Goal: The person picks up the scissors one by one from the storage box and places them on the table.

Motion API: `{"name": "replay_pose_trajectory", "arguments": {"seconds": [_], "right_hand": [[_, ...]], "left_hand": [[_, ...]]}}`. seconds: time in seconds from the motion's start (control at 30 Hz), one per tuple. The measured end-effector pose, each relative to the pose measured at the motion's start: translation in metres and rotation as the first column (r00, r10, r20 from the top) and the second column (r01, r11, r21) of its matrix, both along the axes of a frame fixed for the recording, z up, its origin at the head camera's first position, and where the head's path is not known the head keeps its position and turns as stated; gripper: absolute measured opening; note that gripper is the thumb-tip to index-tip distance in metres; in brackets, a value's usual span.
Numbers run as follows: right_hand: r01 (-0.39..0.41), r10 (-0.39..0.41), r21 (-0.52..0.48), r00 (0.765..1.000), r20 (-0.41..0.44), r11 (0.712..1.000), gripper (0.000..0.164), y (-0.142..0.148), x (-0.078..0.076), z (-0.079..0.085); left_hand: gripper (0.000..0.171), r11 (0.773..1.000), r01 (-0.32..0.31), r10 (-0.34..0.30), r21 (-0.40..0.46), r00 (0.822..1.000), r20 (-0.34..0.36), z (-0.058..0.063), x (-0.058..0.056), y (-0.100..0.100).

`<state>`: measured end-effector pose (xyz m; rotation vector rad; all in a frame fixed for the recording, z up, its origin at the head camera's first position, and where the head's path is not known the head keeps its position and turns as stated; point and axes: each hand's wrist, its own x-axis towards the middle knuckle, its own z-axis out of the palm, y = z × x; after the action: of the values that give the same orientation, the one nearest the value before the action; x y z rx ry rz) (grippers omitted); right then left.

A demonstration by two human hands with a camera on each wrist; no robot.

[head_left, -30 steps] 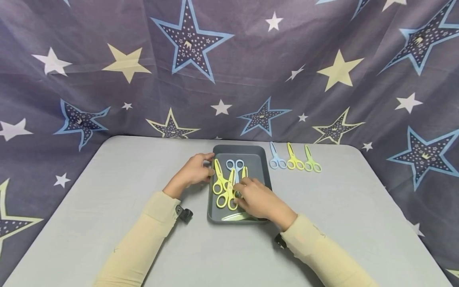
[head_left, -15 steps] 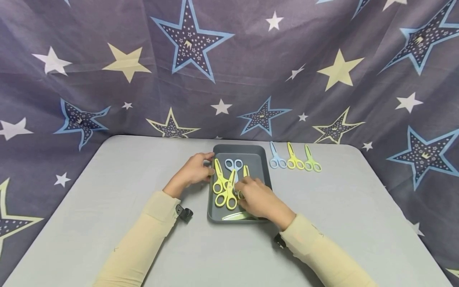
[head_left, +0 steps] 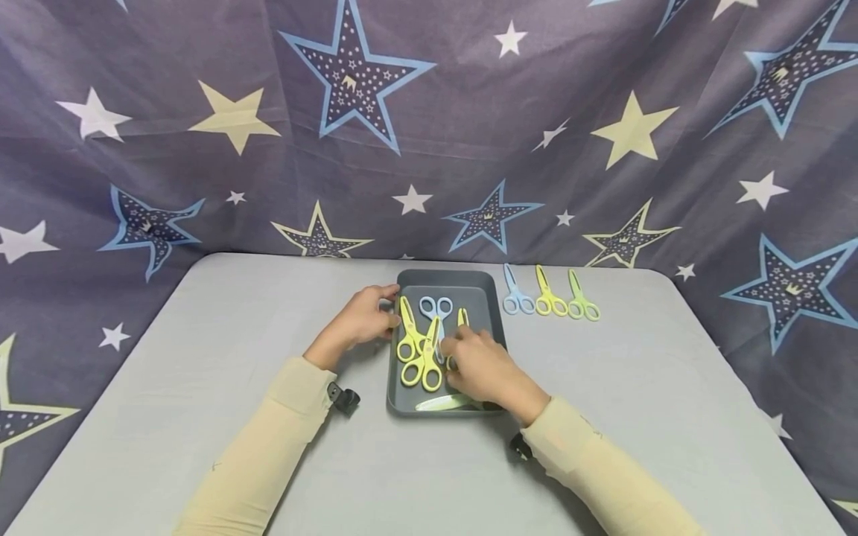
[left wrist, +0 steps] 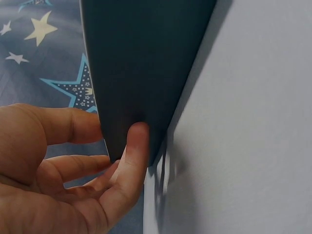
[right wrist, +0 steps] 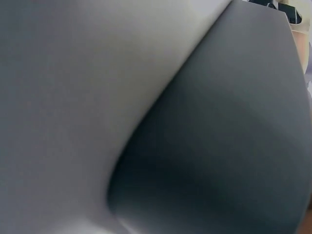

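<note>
Head view: left hand [head_left: 362, 318] clamped on the left wall of the tray [head_left: 445, 278]; right hand [head_left: 484, 366] apart from it, fingers bent over yellow scissors [head_left: 462, 318] lying in the tray, grip hidden, can't tell. Likely trouble: crowded blue scissors [head_left: 438, 321], snagged by a sideways pull. Tray's right wall runs close under the wrist; more room toward the far end.

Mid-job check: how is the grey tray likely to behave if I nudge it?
Probably slide rather than tip: the grey tray has low walls and rests flat on the table. It looks fairly stiff, its walls showing no sag. The yellow scissors inside could shift, though the left hand at its side might steady it.
</note>
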<state>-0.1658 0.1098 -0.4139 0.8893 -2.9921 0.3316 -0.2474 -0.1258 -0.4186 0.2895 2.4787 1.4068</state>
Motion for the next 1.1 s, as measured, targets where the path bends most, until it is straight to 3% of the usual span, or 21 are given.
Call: {"name": "replay_pose_trajectory", "arguments": {"seconds": [0.4,0.87,1.1], "right_hand": [[0.016,-0.018,0.042,0.999,0.049,0.999,0.014,0.0021,-0.0019,0.0045],[-0.050,0.050,0.001,0.999,-0.017,0.999,0.019,0.0068,-0.0086,0.0034],[-0.013,0.010,0.053,0.999,0.053,0.998,0.017,0.0067,-0.0092,0.0085]], "left_hand": [[0.074,1.000,-0.003,0.003,0.004,1.000,0.011,0.0006,0.0003,0.0006],[0.074,1.000,-0.003,0.003,-0.007,1.000,0.007,0.0002,0.0009,0.0007],[0.075,1.000,-0.007,0.007,0.010,1.000,0.012,0.0007,0.0009,0.0012]]}}
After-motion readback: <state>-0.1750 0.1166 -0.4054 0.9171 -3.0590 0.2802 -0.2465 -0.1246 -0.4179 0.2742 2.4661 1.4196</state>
